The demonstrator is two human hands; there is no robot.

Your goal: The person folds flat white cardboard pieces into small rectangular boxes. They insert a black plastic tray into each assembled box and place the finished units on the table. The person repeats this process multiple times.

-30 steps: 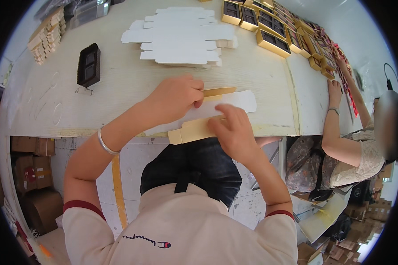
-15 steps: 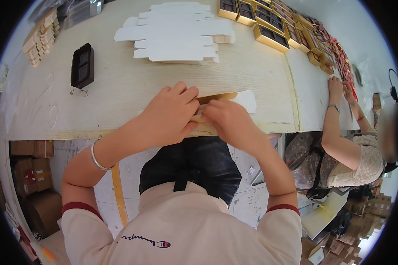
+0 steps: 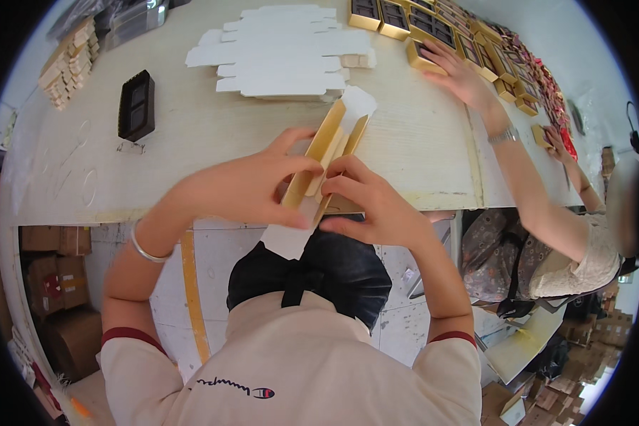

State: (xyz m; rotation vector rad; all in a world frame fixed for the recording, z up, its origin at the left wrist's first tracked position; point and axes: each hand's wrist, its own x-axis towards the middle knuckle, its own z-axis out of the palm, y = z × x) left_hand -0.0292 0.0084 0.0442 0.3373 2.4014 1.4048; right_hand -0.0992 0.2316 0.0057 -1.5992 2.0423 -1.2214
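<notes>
A partly folded cardboard box (image 3: pixel 321 145), gold on its long walls with white end flaps, slants away from me at the table's front edge. My left hand (image 3: pixel 280 181) grips its left wall, fingers bent over the rim. On the opposite wall, my right hand (image 3: pixel 369 202) has its fingers curled in and its thumb low near the close end. The near white flap hangs past the table edge over my lap. Beyond the box lies a stack of flat white carton blanks (image 3: pixel 277 53). A dark plastic tray with compartments (image 3: pixel 136 106) rests to the left.
Gold boxes with dark trays (image 3: pixel 433 28) crowd the far right, beside red ribbon-like material (image 3: pixel 547 89). There a co-worker's hand (image 3: pixel 468 82) touches one gold box. Stacked pale folded pieces (image 3: pixel 71 60) and clear plastic items (image 3: pixel 138 21) stand far left. Brown cartons (image 3: pixel 60 284) sit under the table.
The box has swung from lying crosswise to pointing away from me, and both hands have shifted along its walls. A co-worker's arm has reached over to a gold box at far right.
</notes>
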